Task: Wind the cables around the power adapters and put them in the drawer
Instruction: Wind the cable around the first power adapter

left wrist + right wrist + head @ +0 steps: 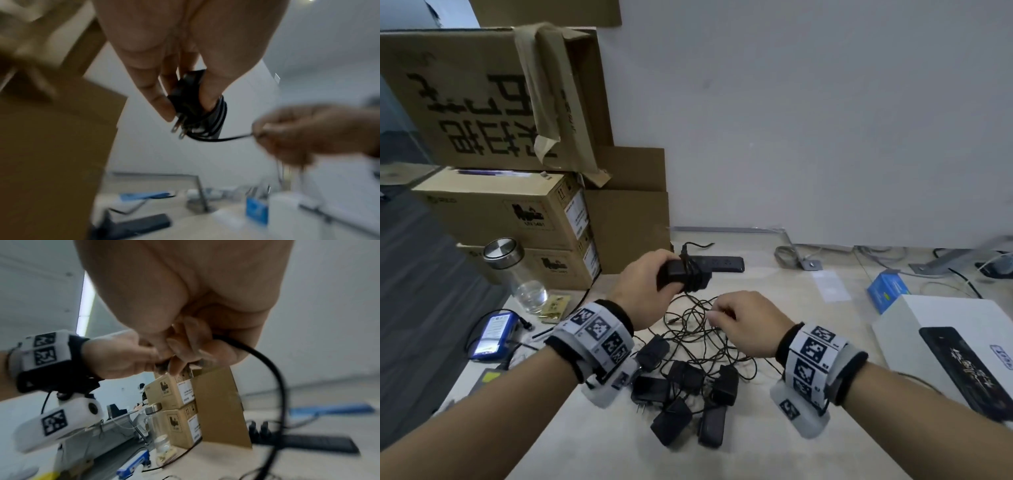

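My left hand (650, 284) grips a black power adapter (681, 274) above the table, with several turns of its thin black cable wound round it. The left wrist view shows that adapter (185, 100) between thumb and fingers, its two metal prongs pointing down. My right hand (739, 318) pinches the loose cable (226, 139) just right of the adapter; the cable (267, 363) loops down from its fingers. Several more black adapters (685, 397) lie in a tangle of cables (698, 329) on the table below both hands. No drawer is in view.
Stacked cardboard boxes (510, 212) stand at the back left, a glass bottle (517, 274) with a metal lid in front of them. A black power strip (722, 264) lies behind the hands. A blue battery pack (494, 334) sits left, a white box (945, 329) and a small blue box (887, 289) right.
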